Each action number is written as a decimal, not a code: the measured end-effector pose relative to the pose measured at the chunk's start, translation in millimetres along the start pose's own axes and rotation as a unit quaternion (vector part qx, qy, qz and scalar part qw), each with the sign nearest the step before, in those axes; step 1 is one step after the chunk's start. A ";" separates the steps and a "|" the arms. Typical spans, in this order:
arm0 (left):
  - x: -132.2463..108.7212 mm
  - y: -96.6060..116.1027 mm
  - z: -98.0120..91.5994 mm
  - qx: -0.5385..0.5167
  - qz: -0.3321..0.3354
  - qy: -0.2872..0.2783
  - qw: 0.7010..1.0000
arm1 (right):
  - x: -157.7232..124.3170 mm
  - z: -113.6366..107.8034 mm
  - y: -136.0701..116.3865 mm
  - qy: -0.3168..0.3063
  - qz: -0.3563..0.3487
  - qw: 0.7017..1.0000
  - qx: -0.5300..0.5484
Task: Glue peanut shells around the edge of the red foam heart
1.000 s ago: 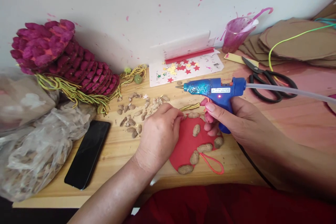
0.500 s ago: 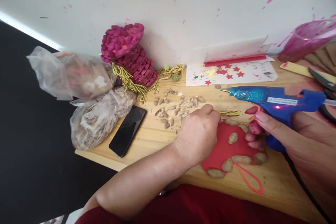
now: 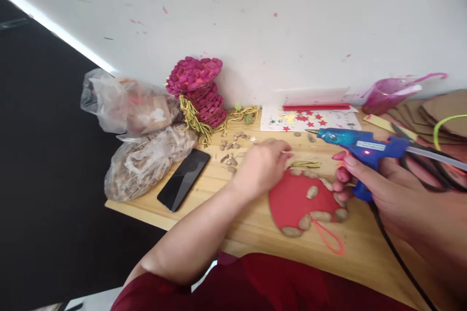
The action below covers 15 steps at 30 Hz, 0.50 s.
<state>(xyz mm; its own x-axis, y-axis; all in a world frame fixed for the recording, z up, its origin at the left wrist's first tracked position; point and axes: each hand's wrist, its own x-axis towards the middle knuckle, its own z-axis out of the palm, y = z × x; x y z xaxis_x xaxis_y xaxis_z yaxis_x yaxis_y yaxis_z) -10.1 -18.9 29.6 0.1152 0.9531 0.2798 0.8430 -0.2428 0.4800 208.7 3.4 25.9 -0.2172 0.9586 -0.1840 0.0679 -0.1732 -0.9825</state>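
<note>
My right hand (image 3: 379, 180) is wrapped round a blue hot glue gun (image 3: 359, 146), its metal nozzle pointing left and a red light glowing on its side. Below the nozzle lies a red disc (image 3: 292, 197) with unshelled peanuts (image 3: 321, 216) along much of its rim and a single peanut (image 3: 312, 192) on its face. An orange loop of cord (image 3: 330, 239) sticks out from its near edge. My left hand (image 3: 260, 165) hovers by the disc's upper left edge, slightly blurred, fingers bent and a little apart, nothing visible in them. Loose peanuts (image 3: 229, 159) lie beyond it, partly hidden.
A black phone (image 3: 184, 180) and plastic bags (image 3: 149, 165) occupy the left side. Behind stand a magenta peanut-covered piece (image 3: 197, 87) and white paper (image 3: 268, 119) with star cutouts. Scissors (image 3: 430, 170), cardboard pieces (image 3: 445, 107) and a pink-stained cup (image 3: 386, 95) are at right.
My left hand has come off the disc's upper edge and shifted left, its fingers loosening. The glue gun stays in my right hand. The whole view has shifted slightly.
</note>
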 end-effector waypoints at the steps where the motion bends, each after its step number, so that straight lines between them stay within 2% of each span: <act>1: 1.1 -2.8 -5.0 0.012 -0.008 0.007 1.000 | 1.4 -1.3 0.7 0.000 0.003 1.000 0.009; 4: 4.1 -10.2 -14.4 0.078 -0.040 -0.008 0.996 | 5.1 -6.4 2.6 -0.022 -0.006 0.998 0.062; 9: 5.8 -12.9 -10.6 0.091 -0.039 -0.048 0.994 | 8.4 -9.3 5.1 -0.020 -0.031 0.998 0.054; 15: -0.9 8.4 -12.3 0.054 -0.056 -0.090 0.993 | 16.0 -12.2 13.6 -0.022 -0.063 0.997 0.023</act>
<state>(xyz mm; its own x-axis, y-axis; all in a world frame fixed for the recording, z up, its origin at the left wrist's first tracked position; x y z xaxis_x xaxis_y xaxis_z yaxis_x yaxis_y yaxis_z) -9.6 -24.0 43.7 0.1008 0.9923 0.0720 0.9059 -0.1215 0.4056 218.1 19.2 9.9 -0.2634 0.9629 -0.0589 -0.0077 -0.0632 -0.9980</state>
